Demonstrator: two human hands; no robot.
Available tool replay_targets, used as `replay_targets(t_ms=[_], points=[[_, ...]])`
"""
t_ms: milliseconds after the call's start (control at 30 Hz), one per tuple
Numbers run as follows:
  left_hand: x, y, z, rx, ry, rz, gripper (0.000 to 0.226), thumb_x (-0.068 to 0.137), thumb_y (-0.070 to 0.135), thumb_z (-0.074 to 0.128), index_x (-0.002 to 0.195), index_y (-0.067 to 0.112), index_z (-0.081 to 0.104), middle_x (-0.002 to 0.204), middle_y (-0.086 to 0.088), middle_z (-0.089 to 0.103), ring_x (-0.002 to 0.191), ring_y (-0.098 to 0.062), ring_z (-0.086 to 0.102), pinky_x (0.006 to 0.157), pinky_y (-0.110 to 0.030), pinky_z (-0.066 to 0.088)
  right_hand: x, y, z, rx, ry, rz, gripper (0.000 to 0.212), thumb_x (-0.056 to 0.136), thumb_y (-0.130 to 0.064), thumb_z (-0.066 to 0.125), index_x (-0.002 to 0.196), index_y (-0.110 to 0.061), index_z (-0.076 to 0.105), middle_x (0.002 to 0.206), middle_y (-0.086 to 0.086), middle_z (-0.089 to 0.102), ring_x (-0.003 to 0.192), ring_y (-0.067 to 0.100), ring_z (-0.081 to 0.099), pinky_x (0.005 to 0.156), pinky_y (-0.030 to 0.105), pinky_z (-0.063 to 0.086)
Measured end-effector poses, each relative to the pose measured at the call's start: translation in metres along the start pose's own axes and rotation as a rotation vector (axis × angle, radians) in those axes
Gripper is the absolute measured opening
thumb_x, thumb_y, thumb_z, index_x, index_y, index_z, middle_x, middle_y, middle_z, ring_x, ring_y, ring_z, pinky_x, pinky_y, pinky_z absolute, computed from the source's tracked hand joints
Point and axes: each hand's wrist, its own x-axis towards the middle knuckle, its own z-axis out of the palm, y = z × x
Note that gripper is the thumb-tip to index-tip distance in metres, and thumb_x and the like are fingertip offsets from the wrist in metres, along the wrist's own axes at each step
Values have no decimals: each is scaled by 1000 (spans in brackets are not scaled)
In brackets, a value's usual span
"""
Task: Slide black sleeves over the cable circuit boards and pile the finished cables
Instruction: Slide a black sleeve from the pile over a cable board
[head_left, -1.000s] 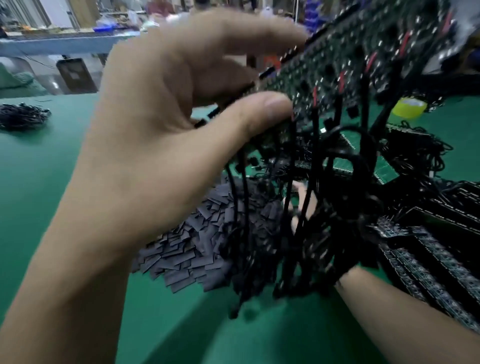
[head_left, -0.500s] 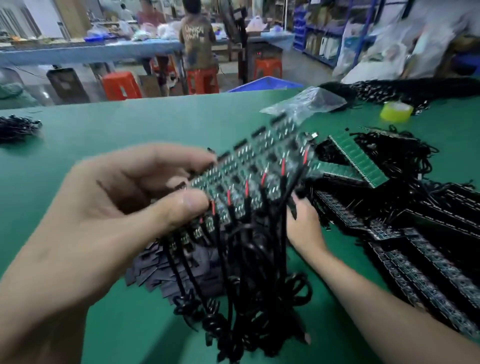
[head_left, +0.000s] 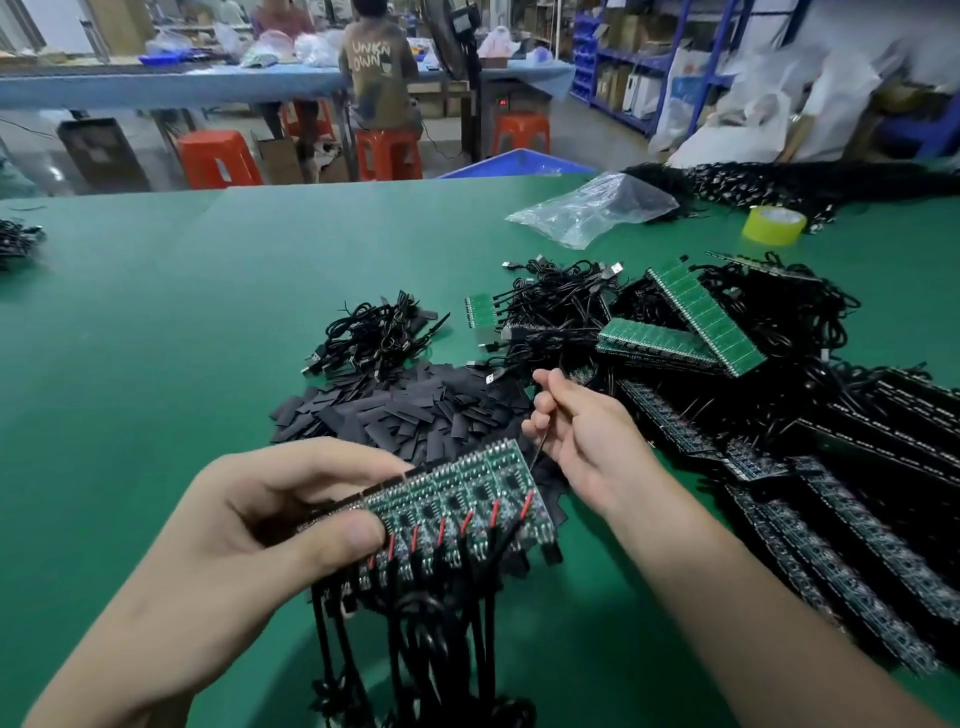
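Two hands, one strip of boards above the table's (head_left: 208, 312) near edge.
The left hand (head_left: 249, 525) pinched one strip of circuit boards (head_left: 467, 493) with about seven red leads. The right hand (head_left: 587, 436) pinched one thin black wire (head_left: 537, 447) at the strip's right end. Behind lay one heap of black sleeves (head_left: 405, 410), then one cable pile (head_left: 379, 332). One tape roll (head_left: 773, 224) sat by the far right edge.

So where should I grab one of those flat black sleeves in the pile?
Probably pinch one sleeve by a short end at the left edge of the pile, coming in low from the left over the green table. There the flat pieces stick out singly. In the middle they overlap, so several might lift together.
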Motion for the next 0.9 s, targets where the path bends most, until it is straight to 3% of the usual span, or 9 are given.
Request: replay_targets(t_ms=[67, 267, 367, 433, 567, 667, 700, 800, 900], points=[[2, -2, 2, -122, -44, -19, 41, 73, 52, 88, 105, 27, 81, 90, -3, 81, 78, -10, 75, 73, -23, 60, -11, 2, 3, -48, -23, -34, 19, 105, -15, 54, 105, -3, 70, 61, -1, 59, 51, 8, 56, 56, 23, 56], [14, -15, 3, -223, 12, -79, 52, 63, 56, 93, 104, 26, 82, 97, -3, 81, 83, -11, 76, 75, -22, 60, -33, -3, 7, -263, -111, -224, 22, 108, -18, 49, 108, -9, 70, 68, -1, 65, 60, 11, 62, 64, 23, 57], [16, -20, 0, -279, 80, -87, 39, 65, 34, 94, 100, 21, 83, 92, -6, 80, 77, -13, 76, 74, -24, 61, -33, -14, 2, -282, -86, -225, 22, 108, -18, 49, 108, -10, 69, 70, -1, 68, 62, 11, 65, 64, 25, 58], [17, -26, -3, -330, 104, -84, 28, 75, 9, 72, 99, 18, 83, 88, -8, 80, 72, -14, 75, 71, -25, 61, -29, -29, -2, -271, -52, -226, 21, 106, -19, 50, 108, -11, 69, 69, -3, 71, 62, 9, 68, 59, 23, 57], [14, -32, -13, -373, 188, -92, 40, 80, 2, 52, 100, 17, 83, 83, -5, 79, 65, -13, 73, 65, -26, 61, -14, -63, -3, -176, 46, -281, 20, 105, -23, 54, 108, -10, 68, 70, -3, 74, 62, 8, 70, 51, 20, 54], [12, -34, -14, -390, 160, 0, 55, 94, -8, 35, 102, 21, 82, 79, 5, 78, 62, -3, 71, 61, -18, 59, -5, -83, 6, -95, 61, -315, 19, 106, -22, 54, 105, -8, 66, 71, -1, 76, 62, 8, 72, 48, 18, 52], [13, -33, -13, -395, 143, 32, 54, 100, -7, 36, 102, 22, 81, 79, 9, 77, 64, 1, 70, 62, -15, 57, -3, -88, 10, -70, 58, -319, 18, 106, -21, 54, 104, -7, 65, 70, -1, 76, 62, 8, 72, 47, 17, 52], [19, -29, -13, -437, 60, 155, 15, 94, 25, 69, 106, 24, 78, 85, 14, 76, 73, 4, 69, 68, -12, 55, 3, -92, 25, -29, 57, -308, 16, 106, -19, 54, 106, -5, 63, 67, 0, 76, 59, 7, 72, 48, 17, 53], [24, -23, -11, -455, 64, 150, 26, 85, 34, 75, 110, 27, 77, 83, 16, 74, 71, 5, 66, 65, -11, 53, 9, -88, 34, -7, 46, -287, 15, 107, -19, 53, 105, -6, 61, 68, 0, 75, 60, 8, 72, 51, 19, 55]])
